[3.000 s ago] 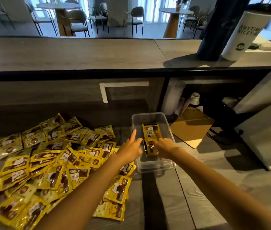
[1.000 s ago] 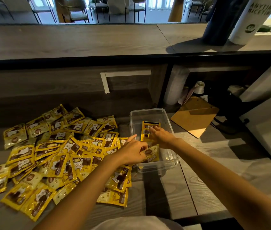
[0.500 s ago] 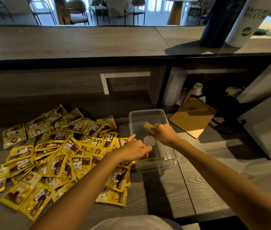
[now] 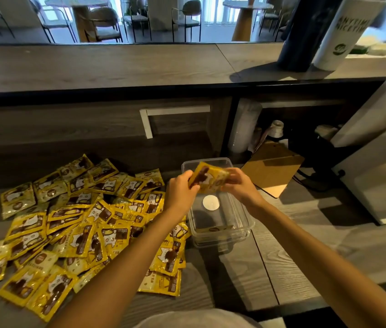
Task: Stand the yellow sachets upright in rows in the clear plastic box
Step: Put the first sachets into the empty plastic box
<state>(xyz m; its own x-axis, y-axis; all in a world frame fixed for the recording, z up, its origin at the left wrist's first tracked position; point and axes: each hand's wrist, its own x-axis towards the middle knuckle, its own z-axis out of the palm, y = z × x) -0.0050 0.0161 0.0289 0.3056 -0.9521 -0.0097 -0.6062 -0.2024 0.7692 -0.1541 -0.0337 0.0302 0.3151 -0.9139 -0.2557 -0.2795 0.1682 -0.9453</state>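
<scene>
Far left, we've got the pile of yellow sachets [image 4: 80, 221] lying flat across the wooden counter [image 4: 234, 275]. Moving in, we see the left hand [image 4: 181, 192] pinching one end of a raised sachet [image 4: 208, 177] and the right hand [image 4: 239, 185] gripping the other, above the far half of the clear plastic box [image 4: 248, 224]. Another sachet [image 4: 213, 229] sits against its near wall. A brown clipboard [image 4: 275, 169] lies just right.

White cylinder [image 4: 343, 31] reads, seemingly, "ANYTIME NICETIME".
</scene>
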